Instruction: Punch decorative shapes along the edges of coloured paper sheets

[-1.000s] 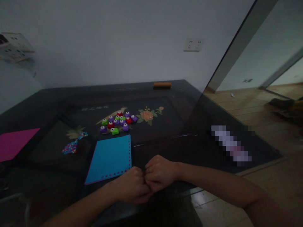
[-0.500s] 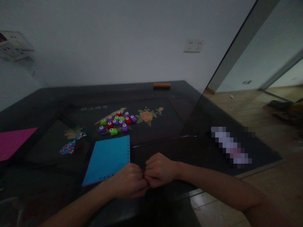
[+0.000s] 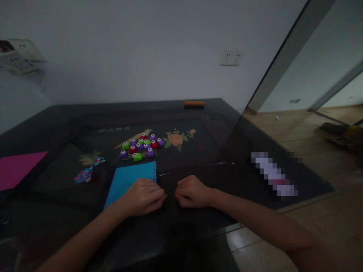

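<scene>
My left hand (image 3: pixel 146 197) is closed in a loose fist over the lower right part of a blue notebook (image 3: pixel 127 175), hiding part of it. Across a small gap, my right hand (image 3: pixel 191 192) rests on the dark table, also closed. Nothing shows in either fist. Beyond the notebook lies a cluster of several small purple, green and red pieces (image 3: pixel 137 156), each with a white eye. Left of them is a heap of tiny blue, pink and white bits (image 3: pixel 84 175).
A pink sheet (image 3: pixel 19 168) lies at the table's left edge. An orange-brown bar (image 3: pixel 194 103) is near the back edge of the table (image 3: pixel 176 238). A blurred-out, pale long item (image 3: pixel 272 173) lies at the right. Behind stands a wall with a socket (image 3: pixel 231 58).
My hands, which were touching, have moved apart. My left hand has moved left and up over the notebook, covering more of it; my right hand has shifted slightly away from me.
</scene>
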Demonstrator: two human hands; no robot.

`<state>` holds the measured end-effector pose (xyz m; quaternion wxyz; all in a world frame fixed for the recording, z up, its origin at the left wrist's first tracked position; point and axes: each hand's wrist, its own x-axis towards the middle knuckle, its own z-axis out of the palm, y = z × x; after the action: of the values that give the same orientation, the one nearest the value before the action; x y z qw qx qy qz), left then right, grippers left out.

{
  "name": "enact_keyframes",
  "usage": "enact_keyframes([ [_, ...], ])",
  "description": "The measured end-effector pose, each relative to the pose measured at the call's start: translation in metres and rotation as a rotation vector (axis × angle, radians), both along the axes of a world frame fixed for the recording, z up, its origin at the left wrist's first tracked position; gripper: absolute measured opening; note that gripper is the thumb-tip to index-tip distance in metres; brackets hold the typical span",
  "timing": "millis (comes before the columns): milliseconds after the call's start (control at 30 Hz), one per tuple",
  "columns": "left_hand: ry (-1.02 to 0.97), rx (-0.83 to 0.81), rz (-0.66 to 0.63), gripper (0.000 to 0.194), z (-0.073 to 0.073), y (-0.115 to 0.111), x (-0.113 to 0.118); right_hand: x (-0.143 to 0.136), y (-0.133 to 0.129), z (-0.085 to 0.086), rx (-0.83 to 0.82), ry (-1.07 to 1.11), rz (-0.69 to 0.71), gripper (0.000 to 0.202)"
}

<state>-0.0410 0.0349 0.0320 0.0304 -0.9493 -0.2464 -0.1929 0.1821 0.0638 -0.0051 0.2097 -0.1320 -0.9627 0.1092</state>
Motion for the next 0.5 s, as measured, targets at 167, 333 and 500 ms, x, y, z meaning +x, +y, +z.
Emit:
enact_keyframes([
  [167,-0.028,-0.18,0.452,0.027,0.004,0.03,-0.07,0.004,0.011,0.015,-0.088,-0.003,-0.155,0.033],
  [333,-0.097,-0.268,0.777,0.034,-0.007,0.05,-0.12,-0.001,0.027,0.032,-0.168,0.028,-0.348,0.03],
  [500,-0.05,-0.329,0.696,0.035,-0.007,0.051,-0.125,-0.024,0.042,0.035,-0.297,0.044,-0.472,0.013],
])
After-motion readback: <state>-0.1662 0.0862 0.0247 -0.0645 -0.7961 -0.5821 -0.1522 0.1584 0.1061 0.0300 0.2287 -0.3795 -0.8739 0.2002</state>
